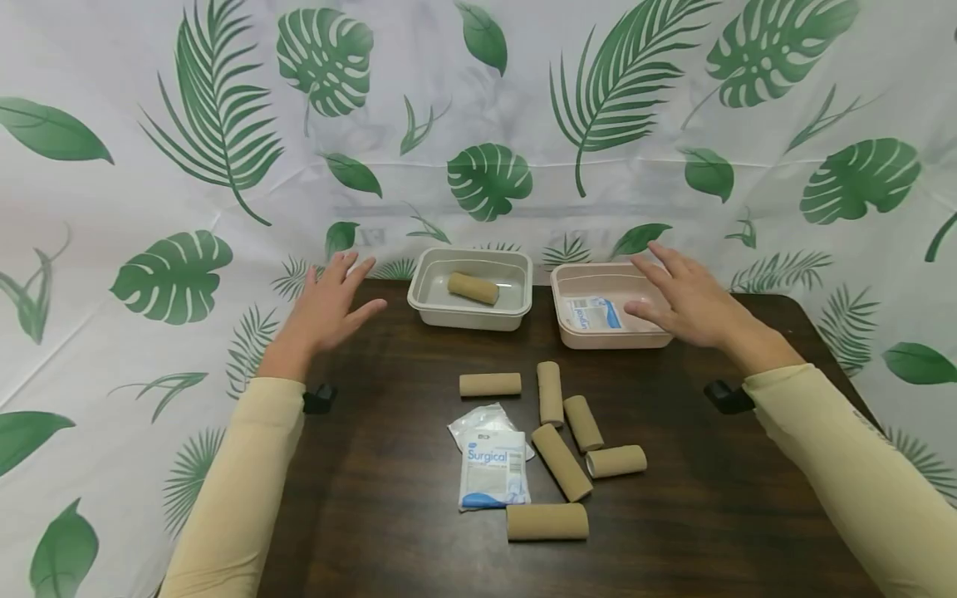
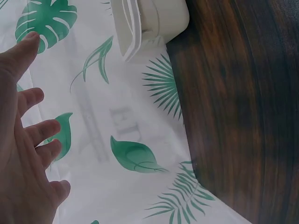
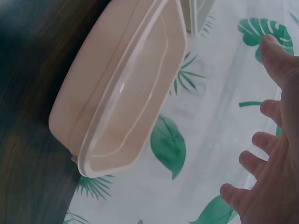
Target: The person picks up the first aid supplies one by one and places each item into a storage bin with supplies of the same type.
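Observation:
My left hand (image 1: 323, 307) is held up over the table's left side with fingers spread and nothing in it. To its right stands a grey-white plastic tray (image 1: 469, 317) with one cardboard tube (image 1: 473, 288) inside. The right hand (image 1: 691, 297), also empty with fingers apart, hovers by the right end of a pink plastic tray (image 1: 613, 340). A packet marked Surgical (image 1: 593, 313) lies in that pink tray. In the right wrist view the pink tray (image 3: 100, 88) sits beside the right hand (image 3: 275, 154), apart from it.
Several cardboard tubes (image 1: 550, 394) lie scattered mid-table on the dark wooden table (image 1: 374, 498). Left of them, a Surgical packet (image 1: 493, 469) overlaps a second white packet (image 1: 478, 418). Behind the table hangs a white leaf-print cloth (image 1: 419, 83).

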The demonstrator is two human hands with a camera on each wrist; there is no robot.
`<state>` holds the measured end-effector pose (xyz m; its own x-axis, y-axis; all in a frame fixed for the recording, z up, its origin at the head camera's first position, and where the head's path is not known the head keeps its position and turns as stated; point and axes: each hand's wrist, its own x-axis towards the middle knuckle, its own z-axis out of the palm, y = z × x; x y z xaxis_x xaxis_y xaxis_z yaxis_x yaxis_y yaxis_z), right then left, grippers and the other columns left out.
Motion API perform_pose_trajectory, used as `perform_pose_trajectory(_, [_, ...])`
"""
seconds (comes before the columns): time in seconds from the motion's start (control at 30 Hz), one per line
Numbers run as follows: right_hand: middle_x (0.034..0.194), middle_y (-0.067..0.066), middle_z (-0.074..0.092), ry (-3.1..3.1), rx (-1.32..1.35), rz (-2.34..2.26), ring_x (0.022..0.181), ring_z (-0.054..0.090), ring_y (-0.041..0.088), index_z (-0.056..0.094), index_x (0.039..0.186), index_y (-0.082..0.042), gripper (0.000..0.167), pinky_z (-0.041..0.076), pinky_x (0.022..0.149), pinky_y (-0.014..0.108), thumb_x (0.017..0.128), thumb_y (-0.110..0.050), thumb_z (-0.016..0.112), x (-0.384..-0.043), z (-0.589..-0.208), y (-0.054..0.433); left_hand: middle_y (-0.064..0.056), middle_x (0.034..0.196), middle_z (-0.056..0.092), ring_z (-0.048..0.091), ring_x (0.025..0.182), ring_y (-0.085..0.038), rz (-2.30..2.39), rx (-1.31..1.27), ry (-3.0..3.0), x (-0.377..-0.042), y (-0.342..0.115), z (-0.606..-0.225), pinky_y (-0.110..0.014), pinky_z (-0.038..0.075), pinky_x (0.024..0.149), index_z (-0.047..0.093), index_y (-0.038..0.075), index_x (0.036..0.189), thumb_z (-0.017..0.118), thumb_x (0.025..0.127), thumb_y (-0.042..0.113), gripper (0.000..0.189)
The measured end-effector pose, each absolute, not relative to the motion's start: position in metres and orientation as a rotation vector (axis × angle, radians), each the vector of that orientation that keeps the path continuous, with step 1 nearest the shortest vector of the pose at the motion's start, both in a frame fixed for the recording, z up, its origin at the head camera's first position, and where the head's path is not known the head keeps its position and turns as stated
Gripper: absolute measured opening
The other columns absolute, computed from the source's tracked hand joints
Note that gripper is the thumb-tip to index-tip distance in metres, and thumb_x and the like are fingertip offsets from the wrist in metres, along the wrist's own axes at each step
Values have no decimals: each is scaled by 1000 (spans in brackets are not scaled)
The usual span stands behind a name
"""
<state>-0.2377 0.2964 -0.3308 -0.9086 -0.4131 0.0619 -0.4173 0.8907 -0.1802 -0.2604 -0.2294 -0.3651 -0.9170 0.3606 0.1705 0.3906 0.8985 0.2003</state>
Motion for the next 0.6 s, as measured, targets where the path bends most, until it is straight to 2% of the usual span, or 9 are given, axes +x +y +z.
perform_pose_trajectory(0.17, [162, 20, 7, -3031, 690, 308, 143, 12, 49, 21, 158, -12, 83, 13, 107, 68, 95, -52, 58, -234, -334, 293, -22, 158, 21, 9, 148, -38, -366, -588, -2920, -261, -231, -371, -66, 4, 110, 27, 13, 156, 50, 98, 54, 75])
perform_pose_trajectory(0.3, [161, 21, 11, -2997, 742, 319, 143, 14, 48, 25, 156, -11, 81, 15, 107, 66, 95, -49, 61, -230, -339, 289, -23, 158, 22, 13, 147, -39, -489, -606, -2911, -263, -230, -379, -67, 6, 109, 27, 12, 156, 52, 98, 52, 74])
perform_pose_trajectory(0.47, [160, 20, 17, -2959, 816, 319, 143, 19, 44, 31, 154, -12, 80, 21, 107, 64, 92, -49, 64, -219, -352, 284, -22, 157, 24, 20, 144, -39, -734, -634, -2899, -267, -227, -393, -62, 15, 110, 25, 9, 156, 54, 99, 46, 74])
perform_pose_trajectory(0.6, [160, 17, 17, -2967, 865, 360, 143, 20, 41, 32, 155, -13, 77, 27, 105, 63, 93, -47, 64, -206, -363, 279, -19, 158, 23, 22, 144, -39, -856, -631, -2920, -272, -224, -407, -58, 21, 110, 21, 9, 157, 51, 100, 49, 76])
